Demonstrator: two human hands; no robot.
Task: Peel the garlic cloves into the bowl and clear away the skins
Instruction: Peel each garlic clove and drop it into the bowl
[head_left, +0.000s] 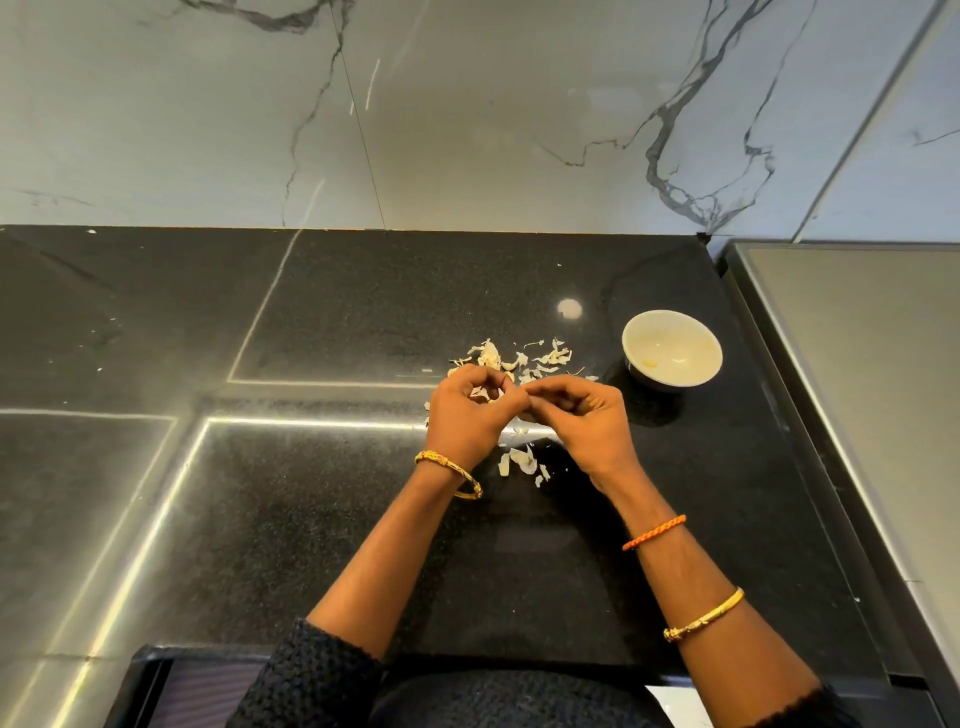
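Note:
My left hand (470, 413) and my right hand (582, 421) meet fingertip to fingertip over the black counter, fingers curled and pinching a garlic clove that is mostly hidden between them. A heap of papery garlic skins (519, 358) lies just beyond my hands. More skins (522, 460) lie on the counter below my wrists. A small white bowl (701, 338) stands to the right of the heap, with a peeled clove (649, 364) inside it.
The black stone counter (311, 493) reflects bright light strips. A marble wall (467, 114) rises behind it. A grey raised surface (857, 364) borders the counter on the right, close to the bowl.

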